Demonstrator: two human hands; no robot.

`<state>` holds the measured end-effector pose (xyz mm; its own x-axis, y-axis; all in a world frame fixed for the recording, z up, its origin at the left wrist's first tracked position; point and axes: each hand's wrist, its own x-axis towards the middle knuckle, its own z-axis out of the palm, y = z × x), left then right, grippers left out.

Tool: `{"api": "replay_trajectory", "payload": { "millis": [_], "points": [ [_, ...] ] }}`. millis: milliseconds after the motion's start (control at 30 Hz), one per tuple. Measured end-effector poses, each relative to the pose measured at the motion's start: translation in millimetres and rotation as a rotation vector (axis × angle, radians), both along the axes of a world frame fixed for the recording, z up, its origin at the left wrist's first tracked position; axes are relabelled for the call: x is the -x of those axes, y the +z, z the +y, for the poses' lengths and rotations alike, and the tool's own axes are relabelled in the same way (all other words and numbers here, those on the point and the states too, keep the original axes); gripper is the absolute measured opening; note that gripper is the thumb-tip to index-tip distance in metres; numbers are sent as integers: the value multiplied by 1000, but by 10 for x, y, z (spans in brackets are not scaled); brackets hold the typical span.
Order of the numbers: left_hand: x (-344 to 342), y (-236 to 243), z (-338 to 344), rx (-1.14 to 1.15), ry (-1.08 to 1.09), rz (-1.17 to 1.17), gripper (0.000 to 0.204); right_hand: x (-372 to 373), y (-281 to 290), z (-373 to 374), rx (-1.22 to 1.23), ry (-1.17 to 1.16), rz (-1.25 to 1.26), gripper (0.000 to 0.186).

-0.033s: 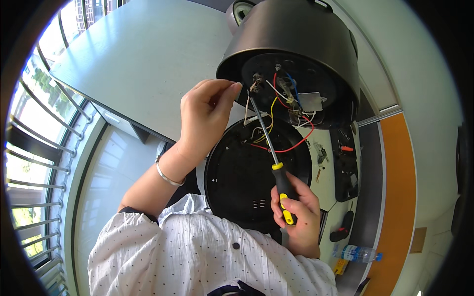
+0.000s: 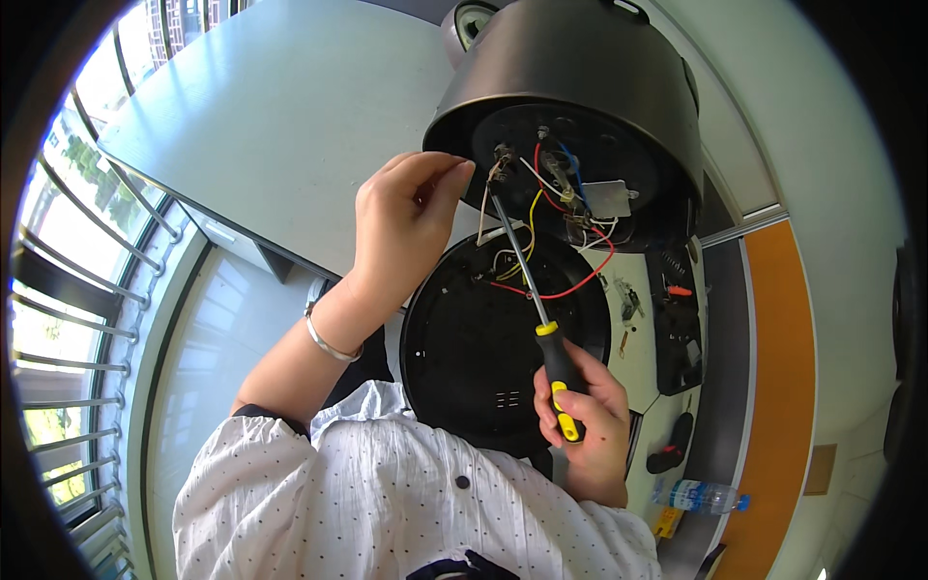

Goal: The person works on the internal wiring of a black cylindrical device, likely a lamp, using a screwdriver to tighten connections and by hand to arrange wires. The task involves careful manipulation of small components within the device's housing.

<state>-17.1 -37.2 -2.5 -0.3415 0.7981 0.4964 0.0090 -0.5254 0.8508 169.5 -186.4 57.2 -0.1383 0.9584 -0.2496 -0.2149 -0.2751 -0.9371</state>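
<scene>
In my right hand (image 2: 592,416) is a screwdriver (image 2: 519,253) with a black and yellow handle. Its long shaft slants up to the left, the tip close to the wiring inside an overturned dark metal pot-shaped appliance body (image 2: 580,58). My left hand (image 2: 411,213) is closed in a pinch at the body's left rim; what sits between thumb and finger I cannot make out. Beside those fingers is a small metal terminal part (image 2: 503,159) with pale wires. Red, yellow, white and blue wires hang from the body. A red wire (image 2: 613,256) loops down to a round black base cover (image 2: 464,358).
The body lies on its side on a pale table (image 2: 290,106). At right are loose small metal parts (image 2: 630,302), a black tool case (image 2: 679,333), a black and red tool (image 2: 669,454) and a water bottle (image 2: 701,497). Barred windows (image 2: 68,290) line the left.
The screwdriver's handle has shifted very slightly right, and its tip a little down and right. My left hand stays almost in place.
</scene>
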Motion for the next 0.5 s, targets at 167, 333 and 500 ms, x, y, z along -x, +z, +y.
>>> {"api": "replay_trajectory", "payload": {
  "millis": [167, 333, 500],
  "points": [
    [6, 81, 129, 186, -164, 74, 16, -162, -12, -55, -30, -20, -5, 60],
    [21, 212, 179, 471, -470, -67, 22, -385, -51, -152, -95, -26, 67, 60],
    [16, 198, 289, 547, -747, -225, 26, -497, -94, -169, -142, -53, 99, 59]
  ]
}}
